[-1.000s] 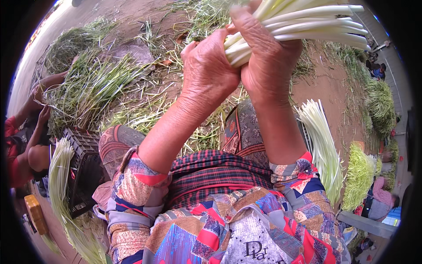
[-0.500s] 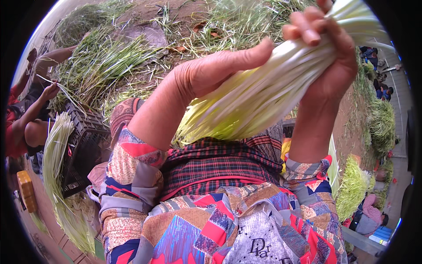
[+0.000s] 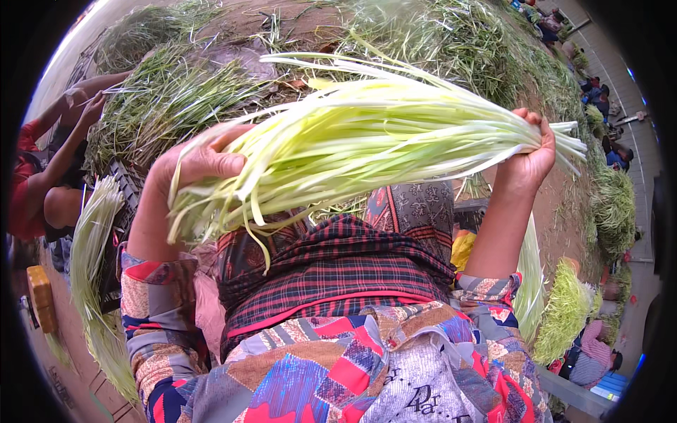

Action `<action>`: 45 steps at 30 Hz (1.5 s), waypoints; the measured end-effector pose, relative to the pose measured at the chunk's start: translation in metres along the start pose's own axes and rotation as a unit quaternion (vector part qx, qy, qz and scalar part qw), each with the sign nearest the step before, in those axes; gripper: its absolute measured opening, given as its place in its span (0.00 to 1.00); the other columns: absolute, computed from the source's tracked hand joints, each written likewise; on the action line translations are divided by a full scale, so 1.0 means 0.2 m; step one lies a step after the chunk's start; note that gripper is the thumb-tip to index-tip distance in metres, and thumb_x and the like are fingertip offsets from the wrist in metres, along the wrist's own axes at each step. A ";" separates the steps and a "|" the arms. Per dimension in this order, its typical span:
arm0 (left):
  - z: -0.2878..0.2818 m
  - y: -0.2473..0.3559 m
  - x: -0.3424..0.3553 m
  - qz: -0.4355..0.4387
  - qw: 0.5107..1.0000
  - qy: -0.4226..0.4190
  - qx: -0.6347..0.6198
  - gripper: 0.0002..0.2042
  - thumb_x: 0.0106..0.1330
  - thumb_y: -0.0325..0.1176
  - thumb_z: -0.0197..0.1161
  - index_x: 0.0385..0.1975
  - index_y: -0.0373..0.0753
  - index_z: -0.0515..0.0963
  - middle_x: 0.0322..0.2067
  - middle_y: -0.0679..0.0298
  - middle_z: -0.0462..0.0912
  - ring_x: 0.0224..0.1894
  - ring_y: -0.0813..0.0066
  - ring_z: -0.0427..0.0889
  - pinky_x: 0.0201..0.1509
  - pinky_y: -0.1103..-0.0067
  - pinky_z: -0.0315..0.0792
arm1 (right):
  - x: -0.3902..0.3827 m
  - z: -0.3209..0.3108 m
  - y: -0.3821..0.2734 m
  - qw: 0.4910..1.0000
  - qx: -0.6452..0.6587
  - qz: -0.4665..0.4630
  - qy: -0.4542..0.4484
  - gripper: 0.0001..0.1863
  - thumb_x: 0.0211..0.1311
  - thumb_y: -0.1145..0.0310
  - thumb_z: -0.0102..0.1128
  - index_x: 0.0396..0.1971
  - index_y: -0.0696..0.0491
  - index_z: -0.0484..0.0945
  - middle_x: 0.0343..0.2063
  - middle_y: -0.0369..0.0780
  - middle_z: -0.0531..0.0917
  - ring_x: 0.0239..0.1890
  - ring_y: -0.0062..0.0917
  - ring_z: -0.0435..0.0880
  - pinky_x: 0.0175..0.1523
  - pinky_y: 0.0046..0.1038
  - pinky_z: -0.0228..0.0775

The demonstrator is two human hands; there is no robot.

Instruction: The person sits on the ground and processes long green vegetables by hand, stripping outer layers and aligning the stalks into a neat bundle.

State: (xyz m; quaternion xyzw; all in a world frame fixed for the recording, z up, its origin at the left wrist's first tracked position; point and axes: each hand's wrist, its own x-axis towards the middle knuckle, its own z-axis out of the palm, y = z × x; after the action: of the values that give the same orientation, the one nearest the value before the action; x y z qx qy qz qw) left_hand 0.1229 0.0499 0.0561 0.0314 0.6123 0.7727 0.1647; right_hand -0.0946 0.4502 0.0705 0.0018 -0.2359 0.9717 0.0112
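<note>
1. The right hand is clenching tight around the white stem end of a big bundle of pale green-yellow stalks, right of centre in the frame, and the cut ends are poking out past the fist toward the right edge.
2. The left hand is gripping the leafy end of the same bundle at centre left, thumb lying over the top of the leaves, fingers mostly hidden behind them.
3. So the bundle is hanging in the air across the middle of the frame, stretched between both hands, with loose leaf tips drooping down below the left hand.
4. Right under it a dark plaid apron is covering the person's lap, and colourful patchwork sleeves are filling the bottom of the frame.
5. Further out, a big heap of green cuttings is spreading over the ground across the top.
6. At lower left a tidy pale bunch is lying beside a dark crate.
7. At the far left edge another person in red is reaching into the heap.
8. More trimmed bundles are sitting at lower right.
</note>
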 end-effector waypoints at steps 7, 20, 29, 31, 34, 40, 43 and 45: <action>-0.25 -0.23 -0.27 -0.181 0.925 0.203 0.267 0.14 0.61 0.36 0.64 0.40 0.32 0.79 0.27 0.70 0.81 0.26 0.88 0.73 0.28 0.88 0.68 | -0.33 -0.34 0.24 0.987 -0.117 0.043 0.106 0.07 0.59 0.69 0.56 0.25 0.55 0.72 0.24 0.39 0.77 0.31 0.30 0.76 0.46 0.34 0.74; -0.19 -0.44 -0.57 0.006 0.846 0.498 0.190 0.06 0.63 0.27 0.60 0.38 0.39 0.80 0.29 0.70 0.81 0.27 0.90 0.76 0.21 0.92 0.63 | -0.30 -0.45 0.16 0.981 -0.186 0.056 0.022 0.07 0.59 0.67 0.51 0.26 0.55 0.71 0.23 0.37 0.72 0.32 0.28 0.73 0.45 0.31 0.68; 0.06 -0.13 -0.21 0.187 0.816 0.314 0.447 0.08 0.58 0.18 0.60 0.35 0.37 0.80 0.31 0.66 0.78 0.33 0.79 0.77 0.33 0.84 0.69 | -0.28 -0.47 0.15 0.979 -0.189 0.079 -0.018 0.06 0.57 0.68 0.50 0.25 0.54 0.69 0.22 0.36 0.71 0.30 0.26 0.69 0.41 0.28 0.64; 0.12 -0.12 -0.11 0.224 0.783 0.264 0.517 0.08 0.56 0.17 0.61 0.33 0.37 0.80 0.29 0.62 0.77 0.31 0.72 0.78 0.33 0.81 0.71 | -0.28 -0.47 0.15 0.977 -0.185 0.097 -0.051 0.07 0.57 0.67 0.50 0.24 0.54 0.70 0.22 0.36 0.72 0.30 0.26 0.70 0.42 0.29 0.65; 0.20 -0.15 0.02 0.207 0.752 0.220 0.585 0.05 0.56 0.23 0.62 0.32 0.40 0.80 0.29 0.63 0.78 0.32 0.65 0.81 0.32 0.75 0.74 | -0.29 -0.47 0.15 0.976 -0.192 0.097 -0.028 0.07 0.57 0.67 0.50 0.24 0.54 0.70 0.22 0.36 0.72 0.30 0.27 0.70 0.42 0.29 0.65; 0.26 -0.25 0.07 0.125 0.693 0.245 0.667 0.08 0.51 0.28 0.64 0.32 0.42 0.76 0.32 0.63 0.75 0.32 0.62 0.80 0.31 0.71 0.75 | -0.31 -0.44 0.16 0.979 -0.181 0.090 0.007 0.06 0.57 0.68 0.50 0.31 0.54 0.70 0.21 0.35 0.69 0.27 0.24 0.67 0.37 0.27 0.64; 0.32 -0.27 0.02 0.124 0.696 0.267 0.655 0.04 0.53 0.28 0.62 0.28 0.42 0.75 0.32 0.64 0.75 0.29 0.61 0.80 0.28 0.70 0.74 | -0.33 -0.43 0.16 0.980 -0.178 0.085 0.031 0.06 0.57 0.68 0.50 0.32 0.54 0.70 0.21 0.35 0.69 0.27 0.23 0.66 0.36 0.26 0.63; 0.36 -0.29 -0.02 0.129 0.701 0.288 0.639 0.05 0.51 0.24 0.60 0.28 0.40 0.73 0.31 0.62 0.74 0.29 0.61 0.79 0.29 0.72 0.74 | -0.33 -0.43 0.16 0.981 -0.167 0.095 0.028 0.07 0.57 0.68 0.50 0.33 0.54 0.70 0.22 0.35 0.69 0.27 0.23 0.66 0.36 0.25 0.63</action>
State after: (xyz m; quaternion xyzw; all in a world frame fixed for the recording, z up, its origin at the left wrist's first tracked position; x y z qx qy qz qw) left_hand 0.1570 0.1280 0.0197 -0.0164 0.9668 0.1805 -0.1803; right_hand -0.0293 0.4606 -0.0206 -0.0495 -0.3932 0.9151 -0.0741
